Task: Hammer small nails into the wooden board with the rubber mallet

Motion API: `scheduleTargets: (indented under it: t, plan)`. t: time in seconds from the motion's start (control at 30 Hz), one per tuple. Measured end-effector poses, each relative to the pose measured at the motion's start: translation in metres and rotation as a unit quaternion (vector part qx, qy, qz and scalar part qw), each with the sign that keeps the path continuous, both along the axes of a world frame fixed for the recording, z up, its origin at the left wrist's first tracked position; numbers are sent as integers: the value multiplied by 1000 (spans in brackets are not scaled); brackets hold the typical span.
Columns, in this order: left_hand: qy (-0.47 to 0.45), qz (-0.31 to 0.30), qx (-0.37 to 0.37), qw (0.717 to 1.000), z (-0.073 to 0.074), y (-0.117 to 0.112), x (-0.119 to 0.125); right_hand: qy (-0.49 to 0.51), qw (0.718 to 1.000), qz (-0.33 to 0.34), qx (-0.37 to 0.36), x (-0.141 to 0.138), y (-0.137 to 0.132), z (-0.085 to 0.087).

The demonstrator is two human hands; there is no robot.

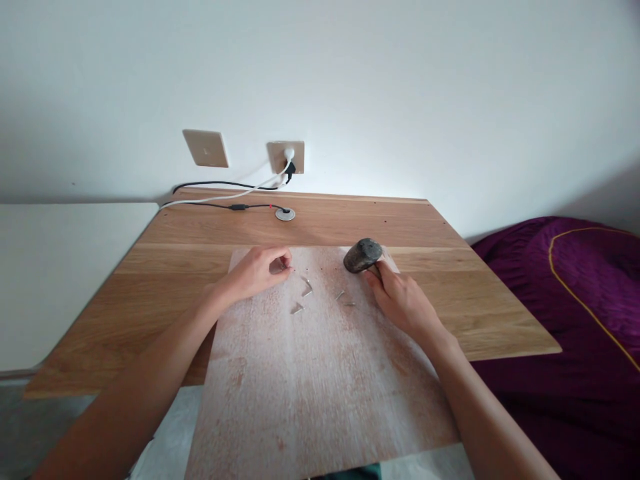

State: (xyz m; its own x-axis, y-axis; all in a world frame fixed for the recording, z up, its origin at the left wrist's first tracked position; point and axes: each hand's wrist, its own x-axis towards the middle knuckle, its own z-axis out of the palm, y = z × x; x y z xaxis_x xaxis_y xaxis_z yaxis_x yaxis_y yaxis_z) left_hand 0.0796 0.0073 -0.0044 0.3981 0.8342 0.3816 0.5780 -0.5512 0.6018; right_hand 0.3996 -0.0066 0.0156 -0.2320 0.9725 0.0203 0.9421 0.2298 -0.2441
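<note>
My right hand grips a mallet by its handle; the dark, worn head is raised over the far right part of a pale, wood-grained board. Over the board's far left part, my left hand is closed in a pinch, thumb and fingertips together. What sits between those fingertips is too small to make out. A row of small dark dots runs along the board between the hands. Several thin silvery nails lie scattered on the board nearer to me.
The board rests on a wooden table and overhangs its front edge. Black and white cables run from a wall socket across the table's back, near a round cable grommet. A white surface adjoins at left; purple fabric lies at right.
</note>
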Motion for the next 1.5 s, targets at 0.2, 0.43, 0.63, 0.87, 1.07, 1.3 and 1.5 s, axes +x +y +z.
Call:
scheduleTargets:
  t: [0.2,0.43,0.63,0.87,1.07,1.3,1.5]
  plan:
    - [16,-4,11,1000,-2,1,0,14,1000,2,3,1,0,-2]
    - [36,6,43,998,-5,0,2,4,1000,-1,8,1,1,-2]
    - [43,-3,54,998,-7,-1,5,8,1000,9,18,1,-1,-2]
    - [31,-9,41,999,-6,-3,6,9,1000,0,16,0,-1,-2]
    - [28,-9,41,999,-7,-1,6,8,1000,-3,16,0,-1,-3]
    - [43,-1,51,998,-9,0,6,7,1000,-1,28,0,-1,-3]
    - [34,-5,51,998,-11,0,7,5,1000,-3,26,-1,-2,-2]
